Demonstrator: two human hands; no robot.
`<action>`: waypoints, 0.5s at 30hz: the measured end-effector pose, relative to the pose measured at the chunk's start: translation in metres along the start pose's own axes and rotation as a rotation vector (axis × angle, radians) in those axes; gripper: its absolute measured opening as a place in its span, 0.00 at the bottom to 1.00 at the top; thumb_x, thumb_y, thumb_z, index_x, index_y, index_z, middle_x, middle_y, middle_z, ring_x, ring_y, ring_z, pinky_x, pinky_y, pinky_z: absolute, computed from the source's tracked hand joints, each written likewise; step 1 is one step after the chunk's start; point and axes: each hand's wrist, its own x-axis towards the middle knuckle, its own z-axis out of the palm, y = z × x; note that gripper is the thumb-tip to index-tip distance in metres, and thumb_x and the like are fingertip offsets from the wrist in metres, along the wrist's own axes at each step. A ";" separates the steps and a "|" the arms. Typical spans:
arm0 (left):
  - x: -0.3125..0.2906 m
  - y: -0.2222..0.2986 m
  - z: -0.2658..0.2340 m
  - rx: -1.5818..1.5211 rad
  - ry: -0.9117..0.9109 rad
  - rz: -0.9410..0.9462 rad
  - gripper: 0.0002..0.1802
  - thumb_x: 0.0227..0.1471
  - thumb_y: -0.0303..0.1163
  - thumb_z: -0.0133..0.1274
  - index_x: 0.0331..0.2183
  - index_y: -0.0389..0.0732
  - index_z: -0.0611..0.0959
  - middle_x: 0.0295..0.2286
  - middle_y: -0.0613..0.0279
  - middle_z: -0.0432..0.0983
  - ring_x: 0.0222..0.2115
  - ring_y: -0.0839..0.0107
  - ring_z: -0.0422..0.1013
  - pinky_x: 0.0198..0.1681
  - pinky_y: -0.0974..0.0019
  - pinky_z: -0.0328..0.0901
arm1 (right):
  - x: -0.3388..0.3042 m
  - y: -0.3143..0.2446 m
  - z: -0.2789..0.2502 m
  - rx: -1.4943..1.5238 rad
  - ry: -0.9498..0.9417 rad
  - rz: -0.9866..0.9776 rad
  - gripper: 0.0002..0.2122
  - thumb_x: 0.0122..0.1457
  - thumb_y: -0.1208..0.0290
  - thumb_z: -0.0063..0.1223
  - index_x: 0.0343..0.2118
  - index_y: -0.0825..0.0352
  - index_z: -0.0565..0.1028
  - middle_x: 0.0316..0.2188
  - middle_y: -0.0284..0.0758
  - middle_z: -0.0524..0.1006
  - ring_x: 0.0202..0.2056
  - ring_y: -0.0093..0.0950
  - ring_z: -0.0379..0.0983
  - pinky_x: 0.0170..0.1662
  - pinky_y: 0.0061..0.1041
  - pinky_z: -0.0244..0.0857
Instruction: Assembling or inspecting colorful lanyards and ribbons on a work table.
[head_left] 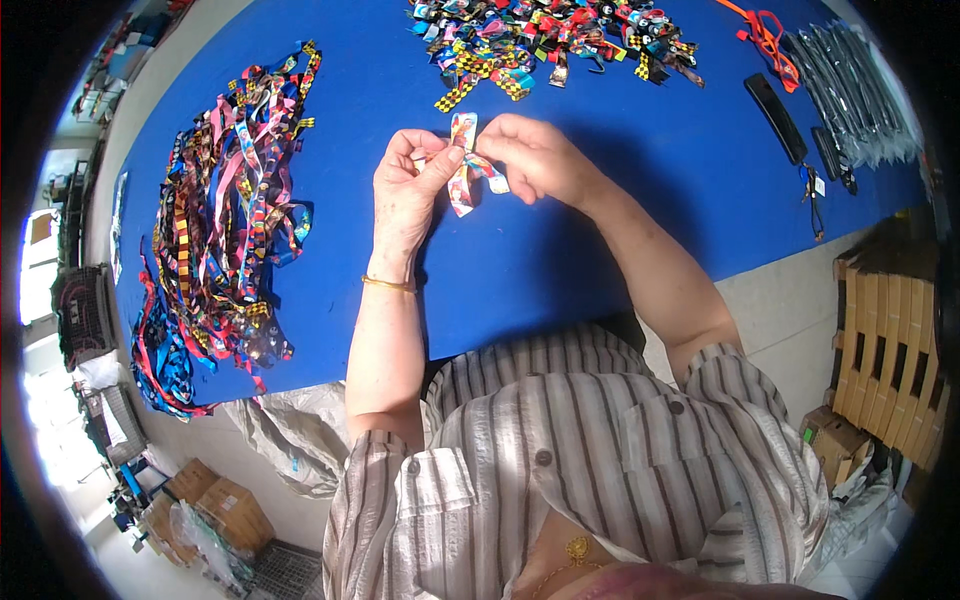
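Observation:
Above the near-middle part of the blue table, a short printed ribbon strap (461, 193) in white, red and blue is folded so that its ends stick out up, down and to the right. My left hand (410, 185) pinches it between thumb and fingers. On its other side my right hand (535, 160) is closed, thumb and index fingertips at the strap's fold; the fingers partly hide what they grip. Beyond both hands lies a heap of short colourful straps (560, 40). To the left, long printed ribbons (225, 200) are spread in a thick bundle.
The blue table (500, 270) has a black phone (775, 117), an orange-red cord tool (770, 50), a small dark item with a tag (815, 190) and plastic-wrapped packs (850, 90) at its right. Cardboard boxes (230, 515) stand on the floor at left, a slatted pallet (885, 350) at right.

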 end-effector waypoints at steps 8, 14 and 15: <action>-0.002 -0.003 0.003 0.113 -0.002 0.062 0.09 0.53 0.22 0.59 0.36 0.37 0.75 0.30 0.59 0.78 0.25 0.78 0.74 0.27 0.75 0.69 | 0.003 0.003 -0.003 0.208 -0.151 0.104 0.12 0.63 0.62 0.53 0.33 0.68 0.74 0.22 0.31 0.72 0.14 0.13 0.60 0.15 0.15 0.49; -0.002 0.002 -0.001 -0.036 -0.007 0.009 0.11 0.55 0.22 0.57 0.40 0.36 0.74 0.29 0.57 0.79 0.24 0.75 0.75 0.26 0.74 0.70 | 0.004 0.004 -0.004 0.070 -0.122 0.058 0.07 0.62 0.67 0.54 0.32 0.66 0.73 0.20 0.25 0.69 0.16 0.12 0.58 0.18 0.15 0.50; -0.001 0.002 -0.003 -0.036 -0.004 0.011 0.11 0.55 0.22 0.57 0.40 0.36 0.74 0.29 0.57 0.79 0.24 0.75 0.75 0.26 0.74 0.70 | 0.005 0.005 -0.003 0.069 -0.124 0.058 0.07 0.62 0.67 0.54 0.32 0.66 0.73 0.20 0.25 0.69 0.16 0.12 0.58 0.18 0.15 0.50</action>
